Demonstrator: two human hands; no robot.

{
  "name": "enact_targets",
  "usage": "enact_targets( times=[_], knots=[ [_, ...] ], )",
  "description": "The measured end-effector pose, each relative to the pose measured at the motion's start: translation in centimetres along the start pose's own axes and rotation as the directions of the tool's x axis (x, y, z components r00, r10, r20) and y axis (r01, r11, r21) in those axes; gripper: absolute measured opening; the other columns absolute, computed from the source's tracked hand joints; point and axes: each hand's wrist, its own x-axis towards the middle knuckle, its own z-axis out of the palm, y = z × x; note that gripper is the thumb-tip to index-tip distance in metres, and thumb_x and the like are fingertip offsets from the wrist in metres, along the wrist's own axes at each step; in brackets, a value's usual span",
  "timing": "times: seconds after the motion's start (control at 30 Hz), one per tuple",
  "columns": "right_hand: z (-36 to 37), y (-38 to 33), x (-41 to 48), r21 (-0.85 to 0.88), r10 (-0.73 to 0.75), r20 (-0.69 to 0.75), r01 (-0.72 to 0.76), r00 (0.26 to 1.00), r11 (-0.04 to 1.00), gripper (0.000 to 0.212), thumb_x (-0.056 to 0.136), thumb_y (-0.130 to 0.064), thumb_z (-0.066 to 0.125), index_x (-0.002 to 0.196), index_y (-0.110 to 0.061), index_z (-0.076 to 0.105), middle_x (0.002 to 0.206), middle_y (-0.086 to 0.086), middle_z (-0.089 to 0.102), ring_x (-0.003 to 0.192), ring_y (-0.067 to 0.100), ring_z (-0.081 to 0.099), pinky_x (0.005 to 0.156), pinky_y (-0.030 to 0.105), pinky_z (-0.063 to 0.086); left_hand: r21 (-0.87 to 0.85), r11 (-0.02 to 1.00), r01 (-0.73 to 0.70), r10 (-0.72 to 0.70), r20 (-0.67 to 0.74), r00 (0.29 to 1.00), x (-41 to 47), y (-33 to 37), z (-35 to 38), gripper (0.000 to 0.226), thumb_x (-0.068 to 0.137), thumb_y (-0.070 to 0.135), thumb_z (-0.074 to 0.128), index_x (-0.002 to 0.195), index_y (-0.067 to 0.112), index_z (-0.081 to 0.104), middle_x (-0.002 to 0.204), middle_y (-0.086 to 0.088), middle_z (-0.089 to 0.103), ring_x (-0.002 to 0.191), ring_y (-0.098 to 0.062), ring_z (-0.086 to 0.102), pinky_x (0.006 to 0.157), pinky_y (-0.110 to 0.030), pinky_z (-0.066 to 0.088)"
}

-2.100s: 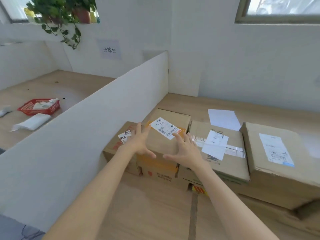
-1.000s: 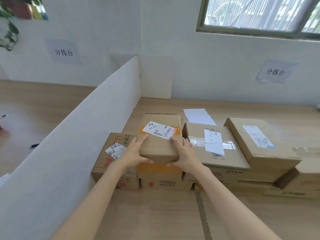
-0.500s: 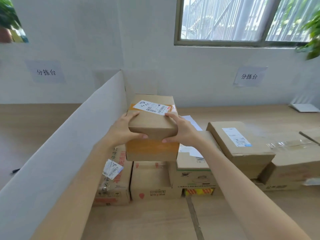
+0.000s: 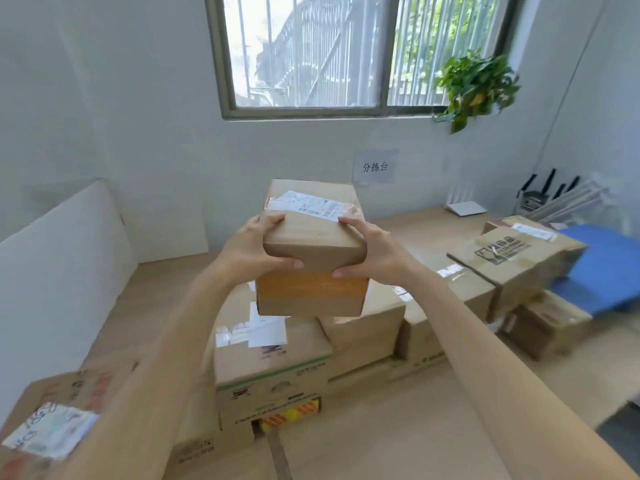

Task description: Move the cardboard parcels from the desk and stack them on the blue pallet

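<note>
A small cardboard parcel (image 4: 311,251) with a white shipping label and an orange tape band is held up in the air above the desk. My left hand (image 4: 254,249) grips its left side and my right hand (image 4: 369,251) grips its right side, thumbs on the front face. Below it several more cardboard parcels (image 4: 273,362) lie in a row on the wooden desk (image 4: 398,441). A blue surface (image 4: 602,268), likely the pallet, shows at the right past the desk's end.
A white partition board (image 4: 59,271) stands along the left of the desk. More parcels (image 4: 512,254) are piled at the right end. A potted plant (image 4: 474,84) hangs by the window, and a white router (image 4: 465,207) sits at the back right.
Both hands closed on the small parcel and lifted it off the stack. The view has swung to the right, bringing the window and the blue surface into sight.
</note>
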Motion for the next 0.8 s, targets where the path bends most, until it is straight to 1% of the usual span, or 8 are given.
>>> enact_targets(
  times=[0.2,0.3,0.4,0.47,0.53,0.63,0.73,0.8],
  knots=[
    [-11.6,11.5,-5.0,-0.077,0.092,-0.094,-0.099,0.991,0.992,0.104,0.059,-0.042,0.089,0.146,-0.036,0.031,0.139,0.003,0.046,0.124,0.021,0.045,0.093,0.031,0.040,-0.050,0.994,-0.099,0.102,0.068,0.992,6.0,11.4,12.0,0.101,0.052,0.056,0.083,0.141,0.038,0.038,0.146,0.008,0.037,0.132,-0.016,0.038,0.110,-0.037,0.034],
    [-17.6,17.1,-8.2,-0.111,0.117,-0.129,-0.132,0.985,0.985,0.103,0.062,-0.041,0.088,0.147,-0.032,0.030,0.141,0.003,0.045,0.125,0.022,0.044,0.096,0.034,0.041,-0.096,0.985,-0.145,0.154,0.101,0.983,8.3,17.6,18.1,0.104,0.048,0.062,0.080,0.141,0.039,0.037,0.148,0.007,0.034,0.134,-0.017,0.035,0.111,-0.041,0.033],
    [-23.0,22.5,-11.6,-0.129,0.154,-0.173,-0.178,0.973,0.976,0.101,0.063,-0.040,0.088,0.147,-0.030,0.032,0.143,0.001,0.042,0.129,0.021,0.041,0.103,0.036,0.038,-0.123,0.974,-0.192,0.208,0.136,0.969,10.2,23.7,24.0,0.100,0.054,0.058,0.081,0.141,0.042,0.035,0.151,0.007,0.031,0.135,-0.019,0.033,0.110,-0.041,0.032],
    [-26.1,25.8,-13.8,-0.134,0.197,-0.203,-0.226,0.959,0.965,0.102,0.063,-0.040,0.088,0.147,-0.031,0.031,0.144,0.001,0.041,0.129,0.021,0.040,0.103,0.036,0.037,-0.128,0.966,-0.225,0.244,0.157,0.957,11.3,27.6,27.7,0.099,0.059,0.054,0.084,0.143,0.041,0.034,0.152,0.007,0.029,0.136,-0.020,0.032,0.109,-0.039,0.032],
    [-28.9,28.7,-15.9,-0.136,0.247,-0.226,-0.282,0.942,0.950,0.103,0.062,-0.041,0.088,0.147,-0.033,0.030,0.144,0.001,0.040,0.128,0.022,0.040,0.103,0.040,0.039,-0.137,0.957,-0.257,0.280,0.183,0.943,12.3,31.1,31.1,0.097,0.063,0.050,0.084,0.144,0.039,0.033,0.153,0.005,0.028,0.137,-0.020,0.030,0.107,-0.037,0.030],
    [-32.7,32.9,-18.6,-0.135,0.301,-0.258,-0.343,0.918,0.929,0.105,0.062,-0.043,0.087,0.148,-0.033,0.028,0.148,-0.001,0.036,0.132,0.023,0.038,0.106,0.046,0.037,-0.151,0.939,-0.308,0.336,0.232,0.913,14.0,35.7,35.7,0.097,0.063,0.052,0.083,0.144,0.039,0.032,0.152,0.004,0.028,0.137,-0.020,0.030,0.107,-0.037,0.030],
    [-35.8,36.8,-20.7,-0.118,0.353,-0.301,-0.402,0.886,0.908,0.106,0.060,-0.044,0.088,0.148,-0.034,0.028,0.150,-0.004,0.034,0.133,0.022,0.036,0.109,0.047,0.035,-0.162,0.922,-0.352,0.384,0.261,0.886,15.8,39.6,40.0,0.099,0.061,0.056,0.082,0.144,0.040,0.032,0.152,0.006,0.028,0.136,-0.020,0.031,0.105,-0.037,0.033],
    [-37.6,39.3,-21.6,-0.098,0.377,-0.325,-0.428,0.867,0.899,0.106,0.060,-0.041,0.089,0.148,-0.034,0.029,0.150,-0.005,0.034,0.133,0.021,0.036,0.110,0.045,0.033,-0.179,0.912,-0.368,0.406,0.284,0.869,17.1,42.0,42.8,0.098,0.062,0.054,0.082,0.144,0.040,0.031,0.153,0.006,0.026,0.135,-0.021,0.032,0.104,-0.038,0.035]
  ],
)
